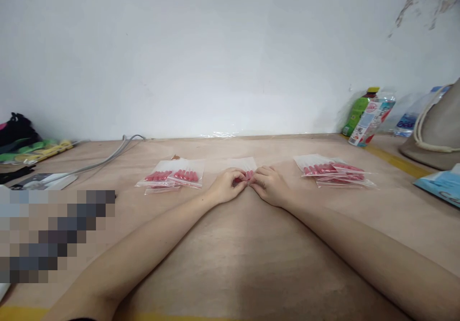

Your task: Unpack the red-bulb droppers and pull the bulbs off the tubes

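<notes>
Both hands meet at the near edge of a small clear plastic bag (243, 163) with pink-red pieces inside, lying on the table in front of me. My left hand (229, 185) pinches that edge between thumb and fingers. From the other side, my right hand (269, 185) pinches it too, with the fingertips almost touching the left ones. My fingers hide much of the bag. To the left lie several similar bags of pink-red pieces with white stems (186, 173). A larger overlapping pile of such bags (332, 170) lies to the right.
A grey cable (108, 158) crosses the table at the left. Bottles (372, 120) lean near the wall at the back right, by a beige bag with a rope handle (436, 124). A blue packet (442, 185) lies at the right edge. Part of the left side is pixelated.
</notes>
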`<act>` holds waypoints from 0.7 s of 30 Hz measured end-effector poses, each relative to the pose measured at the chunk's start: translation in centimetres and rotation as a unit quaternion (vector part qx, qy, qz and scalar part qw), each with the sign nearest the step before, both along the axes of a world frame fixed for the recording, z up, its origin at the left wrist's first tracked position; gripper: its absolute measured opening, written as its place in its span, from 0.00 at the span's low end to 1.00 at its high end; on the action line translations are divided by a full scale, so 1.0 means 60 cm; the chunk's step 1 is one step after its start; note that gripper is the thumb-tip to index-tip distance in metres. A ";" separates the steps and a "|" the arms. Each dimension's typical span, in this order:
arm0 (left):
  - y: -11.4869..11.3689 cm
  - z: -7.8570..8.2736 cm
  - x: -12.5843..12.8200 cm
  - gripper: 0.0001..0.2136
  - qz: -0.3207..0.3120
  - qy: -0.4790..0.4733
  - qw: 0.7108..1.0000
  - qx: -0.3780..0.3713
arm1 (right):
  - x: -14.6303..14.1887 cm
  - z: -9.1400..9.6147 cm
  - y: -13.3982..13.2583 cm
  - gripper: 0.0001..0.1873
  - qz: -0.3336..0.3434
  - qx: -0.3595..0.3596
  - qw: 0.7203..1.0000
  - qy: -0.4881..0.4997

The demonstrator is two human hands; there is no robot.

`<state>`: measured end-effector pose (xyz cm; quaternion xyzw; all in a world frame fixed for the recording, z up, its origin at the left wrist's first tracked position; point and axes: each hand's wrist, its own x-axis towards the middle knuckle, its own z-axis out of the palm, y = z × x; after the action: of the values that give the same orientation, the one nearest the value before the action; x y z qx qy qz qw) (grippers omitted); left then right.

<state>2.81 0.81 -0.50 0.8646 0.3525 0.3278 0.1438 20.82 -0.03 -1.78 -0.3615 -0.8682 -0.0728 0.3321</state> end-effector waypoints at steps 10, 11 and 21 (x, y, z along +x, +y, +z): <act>0.001 -0.005 -0.004 0.05 -0.011 0.027 0.999 0.023 | -0.003 0.000 0.000 0.07 -0.024 0.027 0.999 -0.027; 0.001 -0.006 -0.003 0.05 -0.010 0.028 0.999 0.026 | -0.004 0.000 0.000 0.08 -0.023 0.030 0.999 -0.033; -0.006 -0.008 0.001 0.05 0.024 0.032 0.996 0.076 | -0.012 -0.003 -0.005 0.07 0.023 -0.029 0.999 -0.008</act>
<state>2.86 0.44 -1.00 0.8743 0.3515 0.3294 0.0591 20.07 -0.35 -1.94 -0.3505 -0.8805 -0.0431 0.3163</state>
